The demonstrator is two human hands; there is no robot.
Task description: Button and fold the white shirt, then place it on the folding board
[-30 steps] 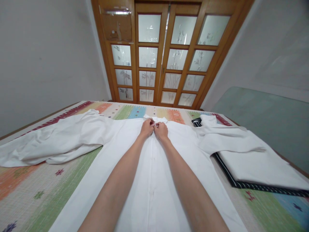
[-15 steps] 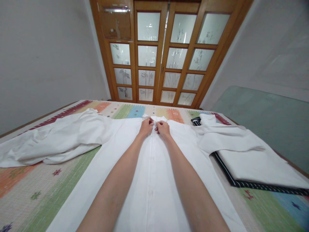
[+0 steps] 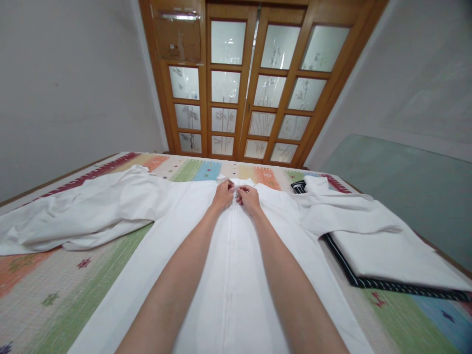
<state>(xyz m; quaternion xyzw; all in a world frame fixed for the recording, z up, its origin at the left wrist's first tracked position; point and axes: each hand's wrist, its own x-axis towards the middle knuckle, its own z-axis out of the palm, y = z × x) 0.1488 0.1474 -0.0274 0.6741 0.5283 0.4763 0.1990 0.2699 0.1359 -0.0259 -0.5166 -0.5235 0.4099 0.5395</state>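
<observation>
A white button-up shirt [image 3: 188, 211] lies spread front side up, its collar at the far end and its sleeves out to both sides. My left hand [image 3: 223, 193] pinches the front edge of the shirt just below the collar. Close beside it, my right hand [image 3: 248, 196] pinches the other side of the same spot. The fingertips of both hands nearly meet over the placket, and any button between them is too small to make out. Down the middle, the placket runs toward me between my forearms.
The shirt rests on a colourful patterned cloth [image 3: 106, 275]. At the right, partly under a sleeve, lie folded white clothing [image 3: 391, 255] and a black striped piece [image 3: 409, 291]. Behind stand wooden doors with glass panes [image 3: 225, 86]; a pale green board [image 3: 401, 182] leans by the right wall.
Both hands stay at the collar, with only slight finger movement. The view has shifted very slightly; the shirt lies as before.
</observation>
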